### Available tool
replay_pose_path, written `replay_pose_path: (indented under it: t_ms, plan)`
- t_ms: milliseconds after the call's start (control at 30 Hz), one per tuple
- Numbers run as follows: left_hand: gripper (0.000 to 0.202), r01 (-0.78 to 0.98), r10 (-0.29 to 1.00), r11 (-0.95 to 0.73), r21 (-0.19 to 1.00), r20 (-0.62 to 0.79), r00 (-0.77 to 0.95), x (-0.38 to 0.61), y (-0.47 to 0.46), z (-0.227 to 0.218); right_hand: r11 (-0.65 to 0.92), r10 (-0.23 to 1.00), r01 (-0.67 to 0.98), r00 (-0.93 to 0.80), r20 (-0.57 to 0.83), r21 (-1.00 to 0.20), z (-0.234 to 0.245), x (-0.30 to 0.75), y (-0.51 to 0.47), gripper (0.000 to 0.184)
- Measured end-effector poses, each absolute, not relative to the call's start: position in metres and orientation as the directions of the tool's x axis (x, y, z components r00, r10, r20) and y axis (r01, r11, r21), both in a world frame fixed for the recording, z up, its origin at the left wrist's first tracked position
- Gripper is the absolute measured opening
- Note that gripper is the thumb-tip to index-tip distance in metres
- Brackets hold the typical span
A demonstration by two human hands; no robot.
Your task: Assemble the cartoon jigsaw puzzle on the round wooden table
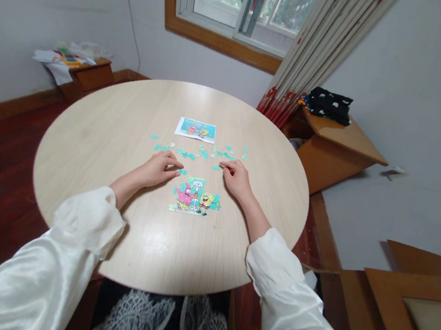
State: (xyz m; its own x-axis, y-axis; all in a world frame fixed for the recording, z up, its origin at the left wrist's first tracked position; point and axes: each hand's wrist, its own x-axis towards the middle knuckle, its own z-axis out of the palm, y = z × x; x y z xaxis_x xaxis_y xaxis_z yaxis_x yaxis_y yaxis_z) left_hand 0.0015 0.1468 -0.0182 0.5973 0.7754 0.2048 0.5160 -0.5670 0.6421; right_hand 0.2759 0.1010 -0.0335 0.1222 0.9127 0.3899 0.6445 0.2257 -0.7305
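Observation:
A partly assembled jigsaw puzzle (195,198) lies on the round table, showing a pink starfish, a pale figure and a yellow sponge character. My left hand (160,169) rests above and left of it, fingers stretched and a little apart, the tips beside a loose turquoise puzzle piece (182,171). On the other side, my right hand (237,178) has its index finger extended and the other fingers partly curled. Its fingertips are close to another turquoise piece (216,167). I see nothing held in either hand. Several loose pieces (205,153) are scattered beyond both hands.
A printed reference picture (196,129) lies past the loose pieces on the round table (86,143). At right, a wooden stand (339,142) bears a folded black cloth (329,104). A chair (411,311) stands at lower right, and a curtain (319,43) hangs beside the window.

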Motion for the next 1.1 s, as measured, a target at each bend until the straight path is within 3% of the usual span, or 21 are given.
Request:
replay_pose_path:
  t_ms: [400, 567, 867, 1100]
  plan:
    - [0.011, 0.521, 0.758, -0.592, 0.615, 0.204, 0.620, 0.006, 0.142, -0.013, 0.240, 0.951, 0.680, -0.021, 0.309, -0.693, -0.028, 0.275, 0.101, 0.007]
    - [0.009, 0.547, 0.767, -0.592, 0.592, 0.205, 0.609, 0.005, 0.139, -0.012, 0.285, 0.945, 0.698, -0.090, 0.314, -0.657, -0.024, 0.274, 0.098, 0.008]
    - [0.010, 0.460, 0.879, -0.391, 0.797, 0.176, 0.442, 0.008, 0.131, -0.006, 0.326, 0.930, 0.739, -0.139, 0.340, -0.590, -0.022, 0.272, 0.092, 0.008]
    - [0.005, 0.286, 0.889, -0.276, 0.918, 0.131, 0.440, 0.019, 0.103, -0.001, 0.428, 0.883, 0.809, -0.278, 0.378, -0.404, -0.024, 0.276, 0.091, 0.006]
